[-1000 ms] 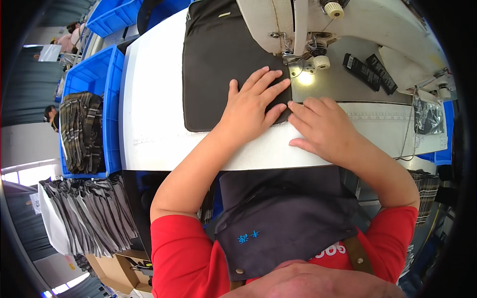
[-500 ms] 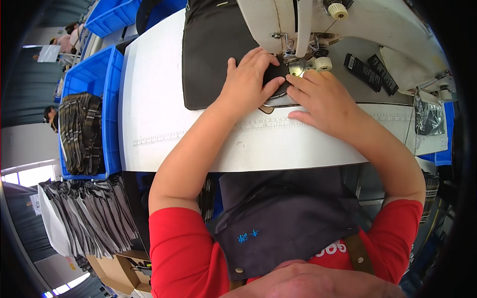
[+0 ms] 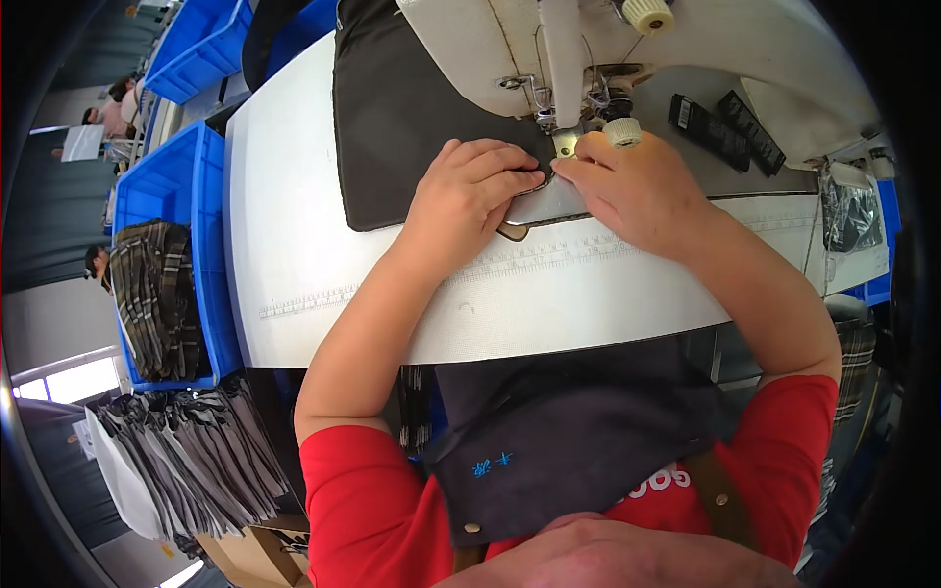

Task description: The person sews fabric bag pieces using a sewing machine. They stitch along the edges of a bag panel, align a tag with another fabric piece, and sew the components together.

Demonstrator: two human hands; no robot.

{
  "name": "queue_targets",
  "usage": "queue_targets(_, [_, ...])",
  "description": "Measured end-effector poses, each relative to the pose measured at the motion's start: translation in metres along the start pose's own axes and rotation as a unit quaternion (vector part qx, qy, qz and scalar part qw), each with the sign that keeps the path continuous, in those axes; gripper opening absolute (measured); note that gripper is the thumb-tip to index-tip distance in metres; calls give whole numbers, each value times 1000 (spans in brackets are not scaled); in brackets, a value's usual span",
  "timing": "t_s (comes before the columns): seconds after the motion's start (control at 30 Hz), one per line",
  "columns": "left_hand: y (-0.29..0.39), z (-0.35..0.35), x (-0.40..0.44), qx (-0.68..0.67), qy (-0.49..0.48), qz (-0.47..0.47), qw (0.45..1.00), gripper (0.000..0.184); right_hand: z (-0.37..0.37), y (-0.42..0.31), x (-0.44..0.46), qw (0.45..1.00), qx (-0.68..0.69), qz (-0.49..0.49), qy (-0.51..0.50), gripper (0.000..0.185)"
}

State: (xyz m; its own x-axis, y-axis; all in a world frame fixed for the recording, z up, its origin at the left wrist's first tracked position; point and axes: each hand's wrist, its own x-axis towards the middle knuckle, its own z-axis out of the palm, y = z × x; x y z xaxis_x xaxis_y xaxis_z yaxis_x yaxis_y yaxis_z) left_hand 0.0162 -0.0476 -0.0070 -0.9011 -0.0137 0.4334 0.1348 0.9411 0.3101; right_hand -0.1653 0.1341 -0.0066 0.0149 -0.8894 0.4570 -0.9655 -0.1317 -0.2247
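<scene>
A dark fabric panel [image 3: 412, 118] lies on the white table, its right corner by the needle area of the sewing machine [image 3: 564, 137]. My left hand [image 3: 466, 201] rests on the panel's near edge, fingers bent and close together, thumb tucked below. Just right of the presser foot, my right hand [image 3: 642, 191] has its thumb and index finger pinched at the panel's corner. Whatever lies between those fingertips is too small to make out.
A blue bin [image 3: 211, 255] with folded plaid fabric [image 3: 152, 304] stands at the left, above a stack of grey pieces [image 3: 196, 461]. Two black labelled packets [image 3: 708, 130] lie right of the machine. Co-workers [image 3: 118, 106] are far left.
The panel has moved away from me and turned slightly, with its corner at the presser foot. My left fingers have drawn together, and my right hand has closed nearer the needle. The view has shifted.
</scene>
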Motion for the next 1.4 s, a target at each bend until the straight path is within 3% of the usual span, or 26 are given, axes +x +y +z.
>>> queue_targets(0.33, [-10,-10,-6,-109,-51,-19,993,41,6,-2,-1,999,-4,-32,-7,26])
queue_targets(0.53, [-12,-12,-5,-105,-94,-45,989,52,8,-3,0,999,-30,-6,-25,33])
queue_targets(0.73, [2,-13,-2,-42,-123,-91,987,51,9,-4,0,998,-55,-4,0,40])
queue_targets(0.93, [25,6,-4,0,-73,-123,990,56,10,-3,1,998,-54,-9,7,39])
queue_targets(1.23, [43,30,0,83,-73,-173,979,71,11,-1,0,999,-39,-9,8,32])
queue_targets(1.37, [40,30,0,106,-41,-163,980,66,10,-1,0,999,-37,-4,-1,34])
queue_targets(1.4, [32,24,1,60,-35,-146,987,62,9,-2,1,999,-33,-5,8,35])
